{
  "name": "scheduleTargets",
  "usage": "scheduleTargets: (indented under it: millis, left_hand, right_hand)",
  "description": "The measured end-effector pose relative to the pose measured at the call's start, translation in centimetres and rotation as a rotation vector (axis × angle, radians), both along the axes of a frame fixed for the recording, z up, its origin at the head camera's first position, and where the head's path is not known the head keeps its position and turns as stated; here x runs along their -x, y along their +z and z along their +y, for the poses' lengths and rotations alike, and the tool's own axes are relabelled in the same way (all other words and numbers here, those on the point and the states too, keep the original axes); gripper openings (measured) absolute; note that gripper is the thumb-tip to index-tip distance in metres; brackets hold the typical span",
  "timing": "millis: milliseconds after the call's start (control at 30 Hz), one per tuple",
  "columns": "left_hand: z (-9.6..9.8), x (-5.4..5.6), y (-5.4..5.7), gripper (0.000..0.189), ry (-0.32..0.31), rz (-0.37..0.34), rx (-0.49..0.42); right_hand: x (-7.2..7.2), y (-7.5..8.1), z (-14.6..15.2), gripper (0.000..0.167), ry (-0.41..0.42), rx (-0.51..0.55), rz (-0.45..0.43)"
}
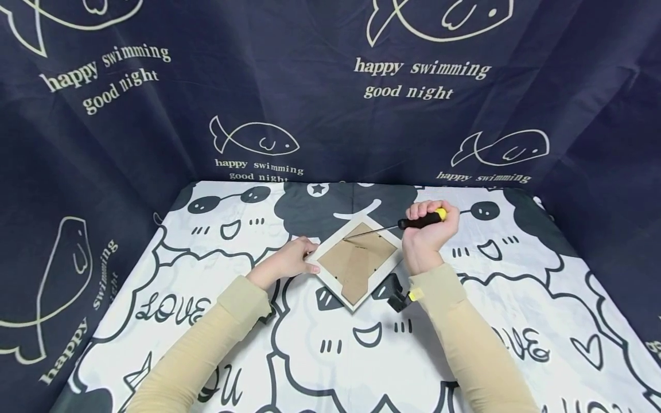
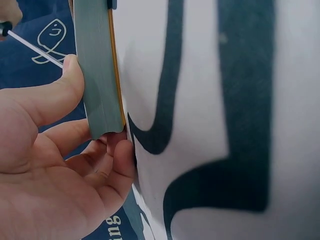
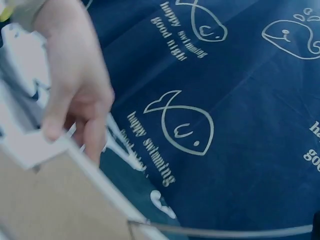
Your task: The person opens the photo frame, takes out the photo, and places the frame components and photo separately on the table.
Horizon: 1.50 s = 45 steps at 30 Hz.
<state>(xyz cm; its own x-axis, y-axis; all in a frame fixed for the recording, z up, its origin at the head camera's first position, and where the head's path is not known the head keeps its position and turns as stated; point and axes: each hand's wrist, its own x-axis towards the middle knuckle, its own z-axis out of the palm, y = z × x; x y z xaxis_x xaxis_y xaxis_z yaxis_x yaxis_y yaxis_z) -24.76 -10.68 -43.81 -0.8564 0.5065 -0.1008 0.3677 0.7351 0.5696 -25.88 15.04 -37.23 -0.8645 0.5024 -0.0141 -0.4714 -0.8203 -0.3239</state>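
Observation:
A picture frame [image 1: 334,279] with a pale border lies back side up, its brown backing board [image 1: 356,258] showing. My left hand [image 1: 291,259] grips the frame's left corner, thumb on top and fingers beneath, as the left wrist view of the frame's side [image 2: 97,65] shows. My right hand [image 1: 431,232] is wrapped around the black and yellow handle of a screwdriver [image 1: 379,230]. Its thin shaft slants leftward over the frame, with the tip at the backing's upper left edge. In the right wrist view the shaft [image 3: 250,233] reaches a small dark tab at that edge.
A table covered by a white cloth [image 1: 232,344] with black cartoon drawings lies under the frame. Dark blue curtains [image 1: 330,103] with fish prints stand behind and on both sides. A small black device [image 1: 399,301] is strapped at my right wrist.

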Motion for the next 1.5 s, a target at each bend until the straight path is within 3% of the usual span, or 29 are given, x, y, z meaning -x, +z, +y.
scheduleTargets:
  millis: [333, 600, 833, 1000, 1167, 1500]
  left_hand:
    - [0.0, 0.1, 0.2, 0.051, -0.027, 0.009, -0.017]
    - [-0.3, 0.2, -0.1, 0.038, -0.029, -0.004, -0.025]
    - [-0.4, 0.2, -0.2, 0.032, -0.025, -0.015, -0.038]
    - [-0.3, 0.3, -0.3, 0.033, -0.036, -0.011, -0.036]
    - [-0.3, 0.6, -0.4, 0.034, -0.060, -0.004, -0.039]
    - [-0.3, 0.6, 0.0, 0.048, -0.058, -0.003, -0.026]
  right_hand:
    - [-2.0, -2.3, 0.9, 0.033, 0.093, -0.068, 0.216]
    - [-1.1, -1.9, 0.0, 0.043, 0.053, -0.159, 0.298]
    - [0.9, -0.4, -0.9, 0.042, 0.089, -0.191, 0.250]
    - [2.4, 0.8, -1.4, 0.046, 0.119, -0.195, 0.157]
    - [3.6, 2.0, -2.1, 0.047, 0.121, -0.255, 0.049]
    - [5.7, 3.6, -4.3, 0.043, 0.088, -0.387, -0.071]
